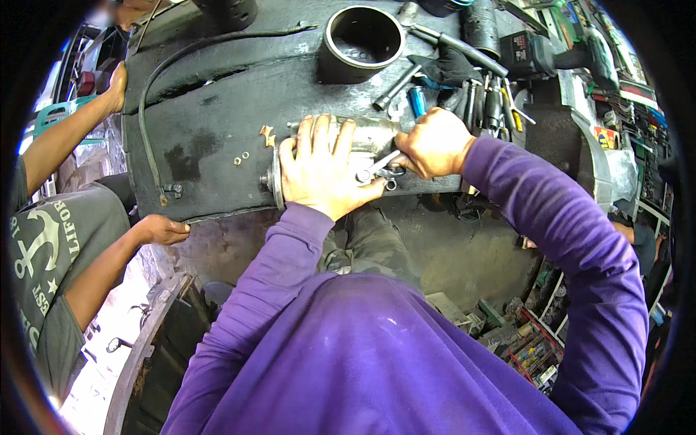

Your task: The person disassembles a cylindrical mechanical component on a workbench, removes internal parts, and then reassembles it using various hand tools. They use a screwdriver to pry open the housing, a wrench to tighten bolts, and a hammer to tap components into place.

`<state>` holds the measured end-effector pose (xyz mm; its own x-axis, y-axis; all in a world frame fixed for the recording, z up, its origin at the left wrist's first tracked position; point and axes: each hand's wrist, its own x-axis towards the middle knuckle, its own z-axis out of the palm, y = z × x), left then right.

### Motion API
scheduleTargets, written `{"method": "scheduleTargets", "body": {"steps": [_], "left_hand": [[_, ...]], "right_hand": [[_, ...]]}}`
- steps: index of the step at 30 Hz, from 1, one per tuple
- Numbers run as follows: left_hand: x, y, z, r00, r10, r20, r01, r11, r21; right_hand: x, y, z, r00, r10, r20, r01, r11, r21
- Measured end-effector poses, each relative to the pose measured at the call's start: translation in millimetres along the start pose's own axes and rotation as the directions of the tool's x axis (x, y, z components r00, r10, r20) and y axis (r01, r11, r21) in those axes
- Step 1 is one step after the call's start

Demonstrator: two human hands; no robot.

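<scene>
A grey metal starter motor [371, 129] lies on its side near the front edge of a dark workbench [217, 109]. My left hand [319, 165] is laid over it, fingers curved across the casing and thumb on the near side, holding it against the bench. Its round end flange [278, 177] shows left of that hand. In my closed right hand [438, 142] is a wrench [383, 164], its head against the motor's near side beside my left thumb. My palm hides where the wrench meets the motor. Close by is a small metal ring [391, 185].
Behind the motor stands a hollow dark cylinder [346, 71]. Nuts [237, 161], copper-coloured scraps [267, 135] and a bent cable [143, 109] lie leftward. Hand tools [494, 101] and a cordless power tool [525, 56] crowd the right. Another person's hands [116, 88] touch the bench's left end.
</scene>
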<state>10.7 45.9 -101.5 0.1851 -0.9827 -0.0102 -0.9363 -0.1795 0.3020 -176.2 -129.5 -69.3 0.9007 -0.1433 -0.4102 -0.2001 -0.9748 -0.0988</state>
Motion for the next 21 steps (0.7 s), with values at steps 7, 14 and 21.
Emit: {"method": "scheduleTargets", "body": {"steps": [7,14,21], "left_hand": [[-1.8,-0.8,5.4,0.995,0.054,-0.081,-0.051,0.998,0.030],[-16.0,-9.4,-8.3,0.944,0.283,-0.170,-0.306,0.944,-0.126],[-24.6,2.6,21.8,0.926,0.228,-0.302,-0.332,0.870,-0.364]], "right_hand": [[-2.6,-4.6,-13.1,0.988,0.060,-0.143,-0.056,0.998,0.031],[-32.3,27.5,27.4,0.679,0.724,-0.125,-0.623,0.658,0.423],[-40.9,-16.7,96.0,0.479,0.737,-0.477,-0.553,0.675,0.488]]}}
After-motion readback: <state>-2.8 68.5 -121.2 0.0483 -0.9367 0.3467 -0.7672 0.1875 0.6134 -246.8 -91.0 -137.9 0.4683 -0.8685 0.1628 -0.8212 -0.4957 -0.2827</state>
